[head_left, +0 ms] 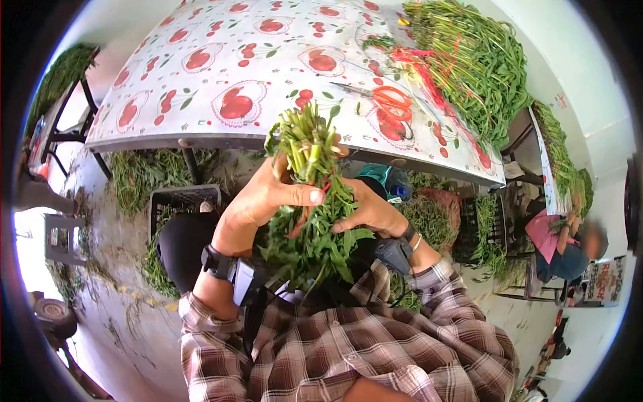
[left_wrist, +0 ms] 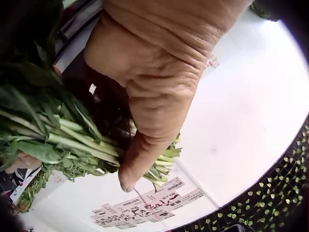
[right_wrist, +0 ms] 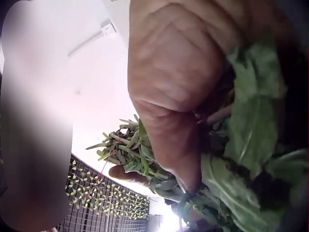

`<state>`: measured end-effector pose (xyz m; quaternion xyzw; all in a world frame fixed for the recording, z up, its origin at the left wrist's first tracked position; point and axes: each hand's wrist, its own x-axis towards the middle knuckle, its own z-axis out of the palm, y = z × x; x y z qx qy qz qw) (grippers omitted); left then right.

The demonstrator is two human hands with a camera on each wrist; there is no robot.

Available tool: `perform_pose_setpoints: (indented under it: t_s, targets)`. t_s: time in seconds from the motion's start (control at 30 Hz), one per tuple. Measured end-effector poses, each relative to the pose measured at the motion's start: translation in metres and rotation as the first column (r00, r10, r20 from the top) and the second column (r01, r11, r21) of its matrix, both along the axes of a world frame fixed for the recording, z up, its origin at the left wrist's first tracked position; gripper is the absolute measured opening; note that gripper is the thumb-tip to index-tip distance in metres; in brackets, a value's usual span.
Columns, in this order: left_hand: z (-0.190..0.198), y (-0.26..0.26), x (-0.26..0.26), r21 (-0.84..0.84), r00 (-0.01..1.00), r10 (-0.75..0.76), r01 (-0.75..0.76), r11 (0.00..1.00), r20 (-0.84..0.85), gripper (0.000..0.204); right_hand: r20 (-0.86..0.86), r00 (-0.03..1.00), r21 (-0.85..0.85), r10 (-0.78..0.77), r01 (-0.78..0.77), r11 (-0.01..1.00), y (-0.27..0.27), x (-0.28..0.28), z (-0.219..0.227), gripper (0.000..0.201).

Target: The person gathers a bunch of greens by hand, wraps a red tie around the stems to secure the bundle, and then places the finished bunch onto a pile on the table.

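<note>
A bundle of leafy green vegetables (head_left: pixel 311 151) is held up in front of the chest, cut stem ends up and leaves hanging down. My left hand (head_left: pixel 268 191) grips it round the stems, thumb across the front. Lower down, my right hand (head_left: pixel 372 208) holds the leafy part from the other side. A thin red tie (head_left: pixel 327 183) shows by the left thumb. In the left wrist view the left thumb lies over the pale stems (left_wrist: pixel 87 145). Broad leaves (right_wrist: pixel 256 106) cover part of the right hand's grip in the right wrist view.
Scissors with orange handles (head_left: pixel 392 102) lie on the cherry-patterned table (head_left: pixel 268 60). Red ties (head_left: pixel 429 74) and a large heap of greens (head_left: pixel 479 74) are at its right end. Below stand a dark crate (head_left: pixel 181 194) and scattered greens. Another person (head_left: pixel 556 241) sits at far right.
</note>
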<state>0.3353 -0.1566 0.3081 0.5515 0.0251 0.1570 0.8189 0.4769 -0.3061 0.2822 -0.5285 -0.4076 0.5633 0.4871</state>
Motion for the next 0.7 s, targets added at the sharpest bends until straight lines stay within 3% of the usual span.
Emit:
perform_pose_setpoints:
  t_s: [0.07,0.13,0.2,0.27,0.33,0.4,0.47,0.53,0.6,0.7]
  targets:
    - [-0.004,-0.004,0.002,-0.085,0.984,-0.092,0.106,0.991,0.154,0.067,-0.019,0.996,-0.05,0.084,-0.085,0.995,-0.001,-0.001,-0.007,0.072]
    - [-0.007,-0.005,0.0,-0.124,0.989,-0.091,0.105,0.987,0.117,0.059,-0.017,0.997,-0.028,0.076,-0.077,0.997,0.001,-0.005,-0.01,0.07]
    - [-0.006,-0.007,-0.001,-0.099,0.998,0.019,-0.026,0.995,-0.063,0.048,0.075,0.995,0.006,0.062,-0.063,0.998,0.003,-0.007,-0.009,0.069]
    - [-0.012,-0.01,0.003,-0.094,0.993,0.094,-0.101,0.99,-0.073,0.037,0.124,0.989,-0.052,0.08,-0.074,0.996,0.001,-0.002,-0.004,0.071]
    - [-0.014,-0.01,0.004,-0.001,0.975,0.209,-0.21,0.978,-0.073,0.032,0.381,0.925,0.078,0.006,-0.039,0.996,-0.002,0.006,0.002,0.074]
    - [-0.013,-0.012,0.004,-0.033,0.965,0.257,-0.258,0.965,-0.051,0.03,0.071,0.994,0.221,-0.087,0.07,0.973,-0.001,0.014,0.001,0.08]
    - [-0.011,-0.014,0.004,-0.016,0.974,0.207,-0.209,0.978,-0.089,0.032,-0.077,0.979,0.224,-0.188,0.201,0.954,-0.003,0.02,0.006,0.079]
    - [-0.023,-0.017,0.01,-0.018,0.988,0.144,-0.145,0.989,-0.059,0.033,-0.032,0.972,0.258,-0.231,0.231,0.938,0.007,0.016,0.019,0.073]
    - [-0.033,-0.021,0.013,0.021,0.991,0.132,-0.132,0.991,-0.018,0.034,0.225,0.929,0.388,-0.295,0.193,0.901,0.014,0.01,0.027,0.066]
    - [-0.035,-0.02,0.014,0.056,0.988,0.135,-0.131,0.99,-0.068,0.04,0.194,0.916,0.391,-0.351,0.257,0.884,0.018,0.008,0.028,0.053]
